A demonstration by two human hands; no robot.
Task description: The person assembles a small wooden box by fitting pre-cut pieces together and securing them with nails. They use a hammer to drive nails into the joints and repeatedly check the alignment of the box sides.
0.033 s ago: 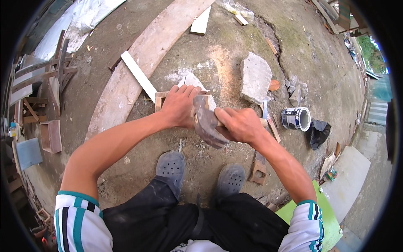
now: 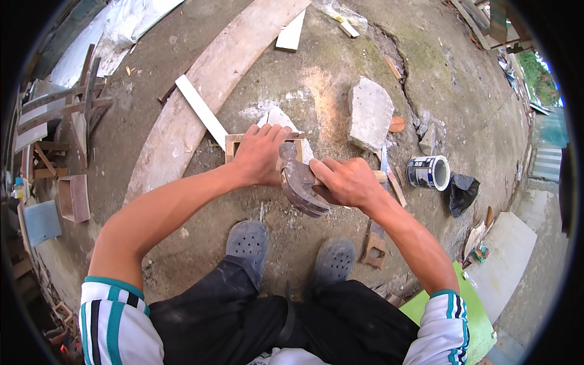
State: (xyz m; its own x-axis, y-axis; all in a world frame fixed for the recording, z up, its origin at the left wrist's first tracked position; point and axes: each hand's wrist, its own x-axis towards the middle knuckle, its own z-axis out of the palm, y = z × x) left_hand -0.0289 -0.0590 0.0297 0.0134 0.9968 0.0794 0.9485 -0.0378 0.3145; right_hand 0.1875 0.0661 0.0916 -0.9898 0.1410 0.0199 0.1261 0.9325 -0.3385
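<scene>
My left hand (image 2: 260, 156) is closed over a small wooden box frame (image 2: 232, 146), its fingers curled across the far side. The hand hides much of the frame. My right hand (image 2: 347, 181) is wrapped around the handle of a claw hammer (image 2: 300, 187). The worn metal head hangs right beside my left hand, at the frame's right end, its claw curving back toward my feet. I cannot tell whether the head touches the wood. A pale stone slab (image 2: 277, 117) shows just beyond the frame.
A long plank (image 2: 213, 79) crosses the ground at left, with a white strip (image 2: 201, 109) over it. A concrete chunk (image 2: 370, 112), paint can (image 2: 429, 172), black bag (image 2: 463, 194) and wooden-handled saw (image 2: 375, 246) lie at right. A wooden box (image 2: 74, 198) stands far left.
The hammer head has turned slightly and looks sharper, its striking end a little lower. My right hand has shifted very slightly; my left hand stays on the frame.
</scene>
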